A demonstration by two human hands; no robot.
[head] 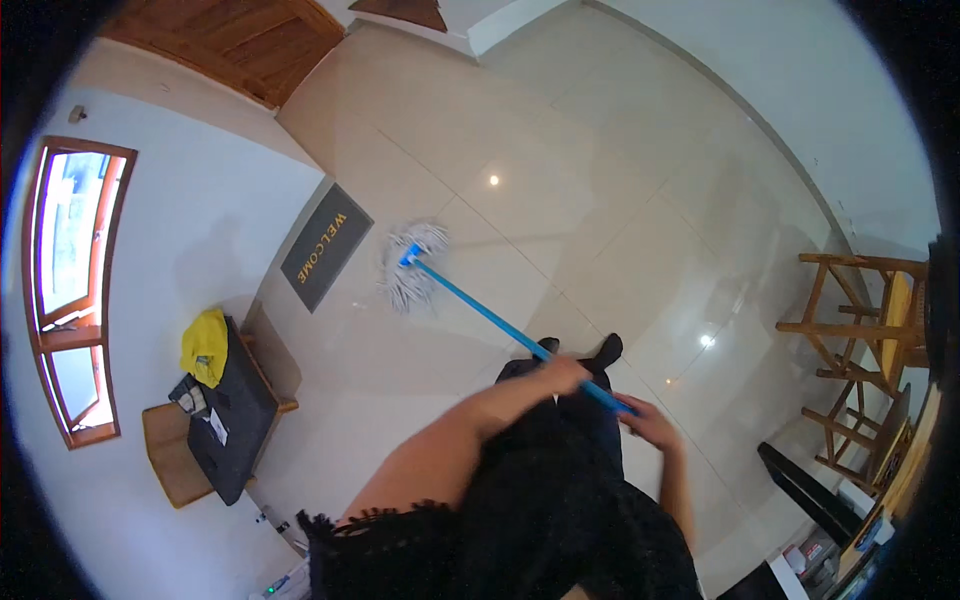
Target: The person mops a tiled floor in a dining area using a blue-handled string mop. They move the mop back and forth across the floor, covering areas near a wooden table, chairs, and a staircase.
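Observation:
A string mop with a blue handle [480, 306] slants across the view from my body to the upper left. Its grey-white string head [409, 289] is spread on the glossy tiled floor [555, 225], with a blue clamp in the middle. My left hand [564, 375] grips the handle partway up. Close to the handle's top end, my right hand [652, 422] is wrapped around it. My feet in dark footwear [611, 351] stand just beyond the hands. A dark grey doormat [327, 247] bearing yellow writing lies left of the mop head, apart from it.
A dark-cushioned bench [240, 420] with a yellow cloth [206, 346] on it stands at the left wall. Wooden stools [847, 330] stand along the right side, near a cluttered counter [862, 547]. A wooden door [232, 45] is at upper left.

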